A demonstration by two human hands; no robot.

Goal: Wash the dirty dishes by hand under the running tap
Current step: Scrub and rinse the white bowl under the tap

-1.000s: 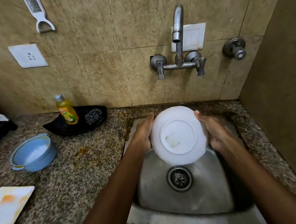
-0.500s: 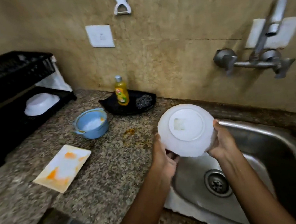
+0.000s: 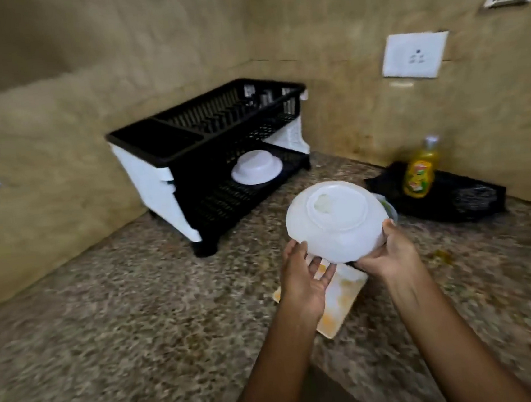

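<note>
Right hand (image 3: 389, 252): you are gripping the white bowl (image 3: 336, 221) at its near right rim, thumb lying up the outer wall, fingers tucked underneath out of sight. Grip is grasping the bowl.

Left hand (image 3: 303, 273): you are holding it palm up at the bowl's near left edge, fingers spread and relaxed, thumb against the rim. Grip is released, supporting rather than clasping.

Bowl: you are carrying it upside down, base ring facing up and toward you, tilted a little. A patch of residue is showing on the base. It is hanging in the air above the worktop (image 3: 124, 328).

Below the hands: a rectangular white plate (image 3: 339, 304) with orange smears is lying flat on the speckled worktop, partly hidden by your left hand and the bowl.

Far right: a yellow dish soap bottle (image 3: 418, 173) is standing upright on a black tray (image 3: 451, 196) against the wall. Just behind the bowl's right edge a sliver of another vessel is peeking out; too little showing to name it.

Far left: a black and white dish rack (image 3: 207, 148) is sitting in the corner. A second white bowl (image 3: 256, 169) is resting upside down on its lower tier. Something metallic is standing in the upper tier, blurred.

Wall: a white socket plate (image 3: 414, 55) is mounted above the soap bottle.
</note>
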